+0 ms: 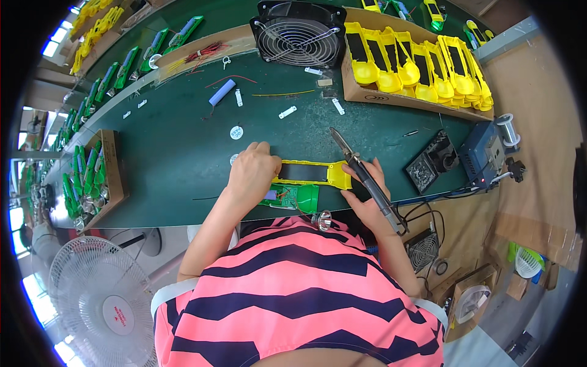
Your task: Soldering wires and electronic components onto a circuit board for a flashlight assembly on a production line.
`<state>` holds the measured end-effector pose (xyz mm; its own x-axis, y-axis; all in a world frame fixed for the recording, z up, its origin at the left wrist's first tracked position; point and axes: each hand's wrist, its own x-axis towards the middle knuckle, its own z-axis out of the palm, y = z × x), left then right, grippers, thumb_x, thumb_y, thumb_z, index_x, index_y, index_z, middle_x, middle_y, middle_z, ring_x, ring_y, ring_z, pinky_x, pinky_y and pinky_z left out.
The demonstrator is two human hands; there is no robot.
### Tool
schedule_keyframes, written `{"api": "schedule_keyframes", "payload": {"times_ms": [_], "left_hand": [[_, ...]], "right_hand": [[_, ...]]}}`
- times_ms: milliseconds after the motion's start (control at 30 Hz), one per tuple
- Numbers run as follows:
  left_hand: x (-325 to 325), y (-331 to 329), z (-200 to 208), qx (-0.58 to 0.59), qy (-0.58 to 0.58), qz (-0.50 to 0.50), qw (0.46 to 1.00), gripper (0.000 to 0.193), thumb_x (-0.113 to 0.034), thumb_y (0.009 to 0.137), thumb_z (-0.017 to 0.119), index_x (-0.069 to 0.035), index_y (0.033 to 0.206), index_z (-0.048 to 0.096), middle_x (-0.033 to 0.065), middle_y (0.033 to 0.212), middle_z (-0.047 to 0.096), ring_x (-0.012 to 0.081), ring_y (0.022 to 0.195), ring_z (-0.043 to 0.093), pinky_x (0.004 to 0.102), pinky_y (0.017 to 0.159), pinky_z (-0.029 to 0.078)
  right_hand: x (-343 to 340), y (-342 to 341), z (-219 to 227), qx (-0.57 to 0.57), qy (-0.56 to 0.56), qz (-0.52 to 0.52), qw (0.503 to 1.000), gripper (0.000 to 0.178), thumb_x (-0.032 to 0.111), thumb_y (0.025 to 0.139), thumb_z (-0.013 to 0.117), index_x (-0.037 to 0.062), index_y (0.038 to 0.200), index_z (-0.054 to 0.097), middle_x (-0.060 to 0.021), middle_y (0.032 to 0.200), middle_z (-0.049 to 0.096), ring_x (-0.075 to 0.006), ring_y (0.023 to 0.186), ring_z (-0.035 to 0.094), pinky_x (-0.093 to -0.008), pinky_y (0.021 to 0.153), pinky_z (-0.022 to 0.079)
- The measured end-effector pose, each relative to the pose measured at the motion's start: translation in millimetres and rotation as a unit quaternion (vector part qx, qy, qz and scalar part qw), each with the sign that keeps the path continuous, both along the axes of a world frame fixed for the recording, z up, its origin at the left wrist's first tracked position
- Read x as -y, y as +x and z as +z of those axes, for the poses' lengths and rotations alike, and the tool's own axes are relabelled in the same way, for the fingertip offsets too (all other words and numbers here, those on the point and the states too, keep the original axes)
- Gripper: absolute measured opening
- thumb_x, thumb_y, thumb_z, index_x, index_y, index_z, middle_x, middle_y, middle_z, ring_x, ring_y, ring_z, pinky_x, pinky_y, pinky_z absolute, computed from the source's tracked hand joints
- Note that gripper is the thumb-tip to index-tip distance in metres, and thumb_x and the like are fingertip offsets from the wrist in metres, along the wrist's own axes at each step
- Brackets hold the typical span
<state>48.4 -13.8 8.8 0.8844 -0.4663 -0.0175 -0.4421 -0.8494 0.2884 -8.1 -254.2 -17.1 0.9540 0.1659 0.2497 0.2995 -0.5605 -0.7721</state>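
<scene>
My left hand [254, 170] is closed on the left end of a yellow plastic housing half [338, 176], which has a dark strip along its middle. My right hand [370, 194] holds a soldering iron [367, 178], its tip pointing up and away to the left. Thumb and fingers of that hand also reach the wide right end of the yellow housing half. Just below it lies a green housing [307, 198] with a circuit board and wires inside, partly hidden by my left wrist. A shiny reflector cup [323, 220] sits at the table's near edge.
A carton [391, 100] of yellow housing halves stands far right, beside a black fan [298, 37]. Right are an iron stand [431, 162], a blue soldering station [483, 154] and a solder spool [507, 129]. A purple battery [222, 92] lies beyond; a box [115, 165] of green housings is left.
</scene>
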Motion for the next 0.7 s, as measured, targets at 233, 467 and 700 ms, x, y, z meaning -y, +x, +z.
{"api": "schedule_keyframes", "payload": {"times_ms": [233,467,700], "left_hand": [[-21,23,35,-0.165,-0.217,-0.114,0.955,0.030,-0.014,0.051,0.074,-0.008,0.076,0.060,0.0068,0.081,0.052,0.0252,0.081,0.049,0.0350,0.069,0.041],[-9,-3,35,-0.139,-0.162,-0.215,0.953,0.035,-0.011,0.054,0.072,-0.009,0.085,0.056,0.0047,0.094,0.053,0.0251,0.092,0.047,0.0353,0.078,0.037],[12,-32,0,-0.036,-0.262,0.058,0.963,0.032,-0.010,0.061,0.070,-0.007,0.089,0.055,0.0018,0.072,0.058,0.0224,0.070,0.054,0.0324,0.067,0.040]], "right_hand": [[1,1,1,-0.011,0.006,-0.009,1.000,0.043,0.008,0.066,0.066,0.0104,0.107,0.055,-0.0081,0.110,0.052,-0.0252,0.102,0.052,-0.0481,0.102,0.021],[3,1,1,-0.029,0.005,-0.006,1.000,0.044,0.008,0.065,0.067,0.0105,0.108,0.058,-0.0078,0.111,0.051,-0.0225,0.106,0.049,-0.0453,0.102,0.023],[1,3,1,-0.034,0.014,0.000,0.999,0.042,0.007,0.066,0.067,0.0104,0.107,0.058,-0.0079,0.111,0.051,-0.0225,0.105,0.049,-0.0449,0.102,0.024]]}}
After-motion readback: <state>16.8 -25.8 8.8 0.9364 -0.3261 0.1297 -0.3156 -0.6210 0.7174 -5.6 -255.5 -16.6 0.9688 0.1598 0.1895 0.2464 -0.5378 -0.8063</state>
